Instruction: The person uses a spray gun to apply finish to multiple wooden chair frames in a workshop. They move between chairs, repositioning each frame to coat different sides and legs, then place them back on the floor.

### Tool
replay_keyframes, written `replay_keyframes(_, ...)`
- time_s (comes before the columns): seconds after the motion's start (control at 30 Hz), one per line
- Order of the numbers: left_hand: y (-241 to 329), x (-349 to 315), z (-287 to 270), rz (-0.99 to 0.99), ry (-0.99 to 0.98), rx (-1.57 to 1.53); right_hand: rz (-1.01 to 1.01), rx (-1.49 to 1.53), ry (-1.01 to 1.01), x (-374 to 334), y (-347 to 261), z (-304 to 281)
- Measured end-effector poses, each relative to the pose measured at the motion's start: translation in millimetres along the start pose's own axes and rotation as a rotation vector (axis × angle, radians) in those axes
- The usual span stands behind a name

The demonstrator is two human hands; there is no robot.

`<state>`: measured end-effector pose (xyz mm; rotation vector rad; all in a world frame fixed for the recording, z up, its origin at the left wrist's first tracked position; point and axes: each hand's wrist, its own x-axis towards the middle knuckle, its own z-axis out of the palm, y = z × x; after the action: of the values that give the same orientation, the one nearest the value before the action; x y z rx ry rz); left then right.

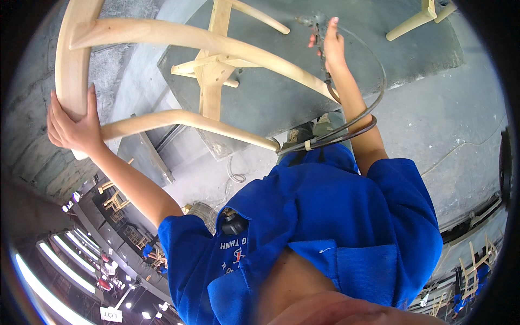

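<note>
A pale, bare wooden chair frame (162, 32) with curved rails and legs fills the upper left. My left hand (73, 122) is closed round its broad end piece, thumb on one side and fingers on the other. At the upper middle, my right hand (333, 49) grips a dark metal spray gun (320, 36) by its handle, apart from the wood. The gun's nozzle points left. From its handle a thin dark hose (383, 81) loops over my right forearm. Part of the gun is hidden by my fingers.
Under the frame lies a grey, worn slab (428, 62) with a chipped edge. More wooden legs (414, 23) stick in at the top right. A thin cable (234, 174) curls on the grey floor. Several wooden chairs (114, 201) stand in the background beneath strip lights.
</note>
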<state>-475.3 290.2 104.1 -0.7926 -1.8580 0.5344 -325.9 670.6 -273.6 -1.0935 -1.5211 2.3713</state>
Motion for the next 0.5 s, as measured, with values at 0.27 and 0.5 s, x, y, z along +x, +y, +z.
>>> replay_keyframes(0.27,45,-143,84,-0.472,-0.21,-0.202,0.09,-0.02,0.193,-31,73,-62)
replay_keyframes(0.5,278,-360,-16,-0.871,-0.511,-0.735,0.17,-0.329,0.303,-112,129,-108)
